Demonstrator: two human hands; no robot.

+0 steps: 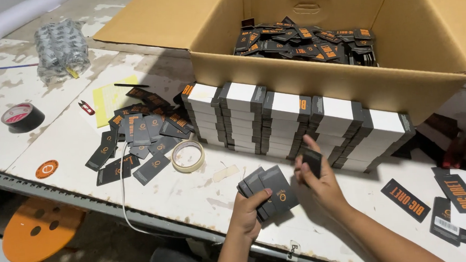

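My left hand (247, 211) grips a fanned stack of dark grey cards (271, 189) with small orange marks, held just above the white table (193, 190). My right hand (322, 182) pinches a single dark card (313, 160) beside that stack, close to a long row of stacked dark-and-white card bundles (297, 123). The row stands against the front wall of a large open cardboard box (327, 85), which holds a loose heap of dark cards with orange lettering (308, 40).
Loose dark cards (136, 137) lie scattered at the left with a roll of clear tape (187, 156), a yellow sheet (109, 98), a small red clip (86, 107) and a black tape roll (23, 117). More cards (448, 204) lie at the right. An orange stool (37, 232) stands below.
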